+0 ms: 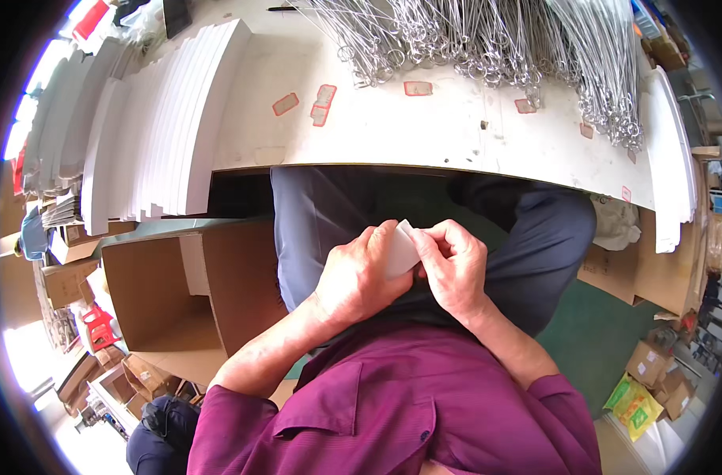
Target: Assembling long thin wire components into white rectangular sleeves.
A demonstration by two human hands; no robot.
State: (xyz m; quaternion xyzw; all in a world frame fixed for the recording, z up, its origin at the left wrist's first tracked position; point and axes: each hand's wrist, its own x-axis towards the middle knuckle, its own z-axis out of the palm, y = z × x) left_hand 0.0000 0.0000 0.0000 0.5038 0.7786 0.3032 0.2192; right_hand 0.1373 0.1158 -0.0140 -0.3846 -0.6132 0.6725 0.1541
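Note:
A white, smooth piece that looks like the end of a slim white carton (402,253) is held up over my lap, in front of the table edge. My left hand (356,275) is closed around it from the left. The fingers of my right hand (456,267) pinch its upper right edge, where a small flap or corner sticks up. My hands cover most of the piece, so its full length is hidden. Beyond them, bundles of thin metal wires with ring ends (487,43) lie along the far side of the white table (424,131).
Long white cartons (163,127) stand in a row on the table's left; more white cartons (671,150) are at its right end. An open cardboard box (167,297) sits low at my left. Red-edged labels (323,105) are stuck to the tabletop. A red stool (100,326) stands farther left.

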